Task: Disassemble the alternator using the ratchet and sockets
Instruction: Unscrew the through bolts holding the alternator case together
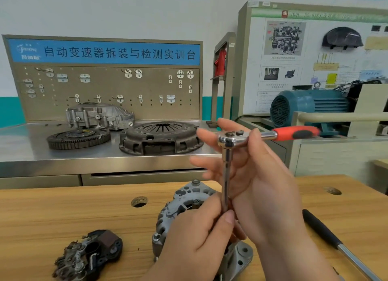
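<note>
Pale wood makes up the near workbench [63,213], and behind it a steel-topped bench [25,146] backed by a tan pegboard [105,87] carries a toothed grey flywheel [78,138], a dark round clutch pressure plate [161,137] and a cast aluminium housing [98,116]; a blue electric motor [308,104] sits off to the right. On the wood stands the grey cast-aluminium alternator [182,201], partly hidden by the hands. The left hand [195,245] is curled round the lower end of a slim chrome extension bar [226,175] that rises upright above the alternator; whether its tip sits on a bolt cannot be told. At the bar's top is the chrome ratchet with a red-and-black handle [294,132], pointing right. The right hand [266,182] pinches its head, thumb on the neck, blurred fingers reaching behind. A dark, grimy removed part [90,255] lies left of the alternator, a black-handled chrome tool [323,232] to the right.
</note>
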### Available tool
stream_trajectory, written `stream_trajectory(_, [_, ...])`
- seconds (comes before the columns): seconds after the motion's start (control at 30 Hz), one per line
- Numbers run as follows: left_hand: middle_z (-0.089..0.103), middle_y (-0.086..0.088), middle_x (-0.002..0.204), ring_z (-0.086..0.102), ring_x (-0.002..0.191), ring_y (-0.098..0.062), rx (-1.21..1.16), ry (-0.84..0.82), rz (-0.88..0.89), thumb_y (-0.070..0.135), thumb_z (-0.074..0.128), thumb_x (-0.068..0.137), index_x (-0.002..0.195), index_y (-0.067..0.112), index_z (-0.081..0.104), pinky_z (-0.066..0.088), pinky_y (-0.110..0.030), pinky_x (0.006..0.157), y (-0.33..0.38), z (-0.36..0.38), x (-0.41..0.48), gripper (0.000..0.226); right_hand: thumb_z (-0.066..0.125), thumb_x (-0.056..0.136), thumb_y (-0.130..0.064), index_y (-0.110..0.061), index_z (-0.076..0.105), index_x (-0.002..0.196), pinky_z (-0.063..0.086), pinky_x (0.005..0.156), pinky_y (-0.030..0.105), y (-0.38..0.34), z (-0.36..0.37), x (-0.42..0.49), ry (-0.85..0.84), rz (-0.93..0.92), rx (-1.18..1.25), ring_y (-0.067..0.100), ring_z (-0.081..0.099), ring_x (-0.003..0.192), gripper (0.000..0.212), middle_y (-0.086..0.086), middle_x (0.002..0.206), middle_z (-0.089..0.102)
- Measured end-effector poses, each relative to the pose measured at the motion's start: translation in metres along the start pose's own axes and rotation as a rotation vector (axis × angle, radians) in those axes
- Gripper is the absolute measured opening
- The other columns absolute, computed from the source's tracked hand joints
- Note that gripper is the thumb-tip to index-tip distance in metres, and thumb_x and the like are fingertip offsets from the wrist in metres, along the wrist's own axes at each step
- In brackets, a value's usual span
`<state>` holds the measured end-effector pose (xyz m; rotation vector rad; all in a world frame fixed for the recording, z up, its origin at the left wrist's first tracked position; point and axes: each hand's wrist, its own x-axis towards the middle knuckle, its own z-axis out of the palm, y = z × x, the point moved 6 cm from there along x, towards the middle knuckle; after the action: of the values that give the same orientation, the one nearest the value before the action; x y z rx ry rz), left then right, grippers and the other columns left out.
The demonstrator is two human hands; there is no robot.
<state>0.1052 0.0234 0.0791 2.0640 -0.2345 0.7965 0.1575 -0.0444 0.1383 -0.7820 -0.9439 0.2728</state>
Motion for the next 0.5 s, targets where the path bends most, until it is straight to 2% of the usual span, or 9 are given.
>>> stream_trajectory(0.07, [0.070,0.022,0.083,0.067,0.078,-0.004,0.028,-0.005,0.022,0.047,0.038,0.089,0.107,0.039,0.057,0.049,-0.018,0.066,0.001,0.000,0.000,0.027,0.050,0.080,-0.050,-0.021,0.065,0.115,0.056,0.062,0.025,0.001,0.000,0.000,-0.001,0.036,0.018,0.023,0.074,0.079,0.048,0.009,0.105,0.075])
stream_trajectory(0.17, [0.070,0.022,0.078,0.068,0.073,-0.007,0.048,0.009,0.007,0.043,0.043,0.090,0.096,0.036,0.057,0.052,-0.023,0.066,-0.002,-0.001,0.001,0.016,0.055,0.081,-0.044,-0.031,0.069,0.110,0.056,0.067,0.027,-0.008,0.000,0.000,0.027,-0.093,-0.111,0.021,0.072,0.085,0.034,0.003,0.111,0.073])
stream_trajectory(0.23, [0.071,0.020,0.077,0.069,0.073,-0.011,0.045,0.007,-0.026,0.037,0.047,0.091,0.093,0.033,0.057,0.054,-0.035,0.070,-0.005,0.000,0.002,0.011,0.066,0.080,-0.041,-0.041,0.070,0.107,0.055,0.080,0.038,-0.016,-0.003,0.000,0.042,-0.212,-0.296,0.021,0.071,0.096,0.027,-0.006,0.117,0.070])
stream_trajectory(0.3, [0.072,0.016,0.076,0.070,0.074,-0.014,0.022,0.010,-0.029,0.038,0.048,0.090,0.091,0.029,0.058,0.054,-0.041,0.071,-0.005,0.000,0.001,0.014,0.065,0.081,-0.044,-0.049,0.067,0.108,0.052,0.088,0.048,-0.018,-0.001,-0.001,0.034,-0.250,-0.455,0.020,0.069,0.104,0.027,-0.015,0.120,0.068])
stream_trajectory(0.33, [0.072,0.016,0.076,0.069,0.073,-0.014,0.022,0.014,-0.022,0.042,0.047,0.090,0.091,0.027,0.059,0.054,-0.041,0.070,-0.004,0.000,0.002,0.019,0.065,0.081,-0.045,-0.046,0.066,0.110,0.053,0.087,0.047,-0.017,0.000,-0.001,0.040,-0.243,-0.426,0.021,0.070,0.102,0.029,-0.015,0.120,0.068])
stream_trajectory(0.43, [0.071,0.017,0.075,0.069,0.072,-0.012,0.022,0.006,-0.003,0.051,0.042,0.088,0.094,0.023,0.061,0.053,-0.034,0.067,-0.001,0.000,0.001,0.034,0.053,0.084,-0.044,-0.026,0.063,0.116,0.056,0.072,0.028,-0.010,-0.003,0.002,0.034,-0.118,-0.108,0.023,0.074,0.087,0.038,-0.004,0.118,0.071])
stream_trajectory(0.5, [0.071,0.020,0.077,0.068,0.072,-0.005,0.023,-0.008,0.009,0.051,0.039,0.090,0.098,0.025,0.062,0.051,-0.022,0.065,0.001,0.000,0.000,0.035,0.049,0.085,-0.045,-0.017,0.060,0.118,0.056,0.063,0.026,-0.004,-0.007,0.003,0.015,-0.006,0.015,0.024,0.074,0.080,0.045,0.002,0.112,0.073])
